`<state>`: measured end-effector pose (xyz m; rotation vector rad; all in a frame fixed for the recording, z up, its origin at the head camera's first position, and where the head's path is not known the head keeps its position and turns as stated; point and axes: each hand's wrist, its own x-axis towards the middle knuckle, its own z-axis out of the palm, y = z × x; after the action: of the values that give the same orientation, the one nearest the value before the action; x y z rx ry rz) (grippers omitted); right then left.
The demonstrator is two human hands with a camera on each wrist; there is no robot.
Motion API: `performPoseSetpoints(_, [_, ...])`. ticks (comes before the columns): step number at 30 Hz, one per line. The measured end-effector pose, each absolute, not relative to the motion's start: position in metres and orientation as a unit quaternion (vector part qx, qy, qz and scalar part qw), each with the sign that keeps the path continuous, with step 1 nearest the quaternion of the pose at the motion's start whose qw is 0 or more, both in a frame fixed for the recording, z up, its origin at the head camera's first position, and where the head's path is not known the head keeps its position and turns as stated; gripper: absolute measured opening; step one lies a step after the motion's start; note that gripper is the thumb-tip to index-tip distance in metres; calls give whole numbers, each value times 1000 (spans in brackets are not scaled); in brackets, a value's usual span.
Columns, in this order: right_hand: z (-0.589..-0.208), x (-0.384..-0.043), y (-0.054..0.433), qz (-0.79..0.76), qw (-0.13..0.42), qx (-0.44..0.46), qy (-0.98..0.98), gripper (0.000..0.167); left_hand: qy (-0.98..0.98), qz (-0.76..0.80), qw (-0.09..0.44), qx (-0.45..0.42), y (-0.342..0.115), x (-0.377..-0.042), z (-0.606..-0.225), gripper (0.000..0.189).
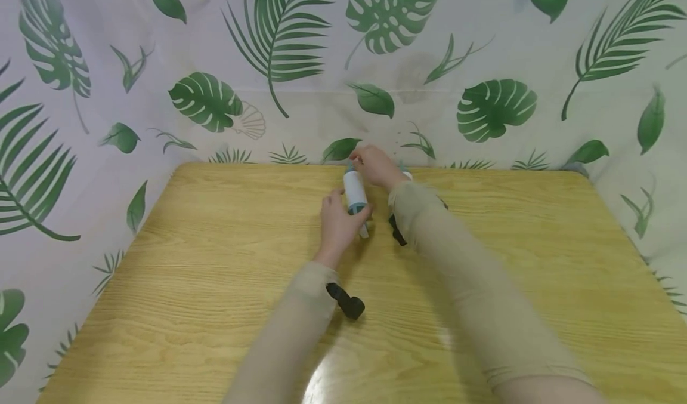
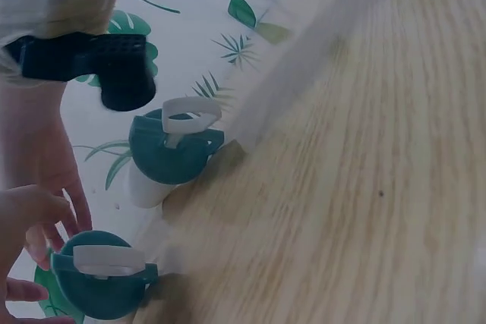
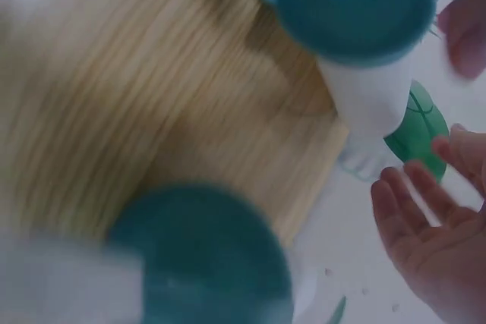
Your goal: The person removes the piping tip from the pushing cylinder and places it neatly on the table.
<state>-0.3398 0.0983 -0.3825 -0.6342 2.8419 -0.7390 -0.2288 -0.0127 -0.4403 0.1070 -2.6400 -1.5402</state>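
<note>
Curved around teal lid (image 2: pixel 102 296) of white bottle (image 1: pixel 353 189): left hand (image 1: pixel 339 220), cannot tell if gripping. By wall-side end: right hand (image 1: pixel 378 165), fingers parted, holding nothing. Beyond right sleeve (image 1: pixel 464 267): second bottle (image 2: pixel 163 161).

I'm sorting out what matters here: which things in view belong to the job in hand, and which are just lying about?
Seemingly in use:
left hand and right hand
teal-lidded white bottle between them
wood-grain tabletop

Apparently aside:
second teal-lidded bottle, not held
black wrist cameras
leaf-patterned backdrop
</note>
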Motion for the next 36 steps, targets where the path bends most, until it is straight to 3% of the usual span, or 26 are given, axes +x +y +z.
performPoseSetpoints(5, [-393, -346, 89, -281, 89, -151, 943, 37, -875, -482, 28, 42, -8, -234, -442, 72])
performPoseSetpoints(19, [-406, -346, 82, -289, 126, -143, 938, 33, -876, -478, 39, 56, -6, -242, -447, 63])
performPoseSetpoints(36, [-388, -337, 103, -332, 51, -182, 924, 26, -857, -511, 57, -3, -32, -235, -437, 60])
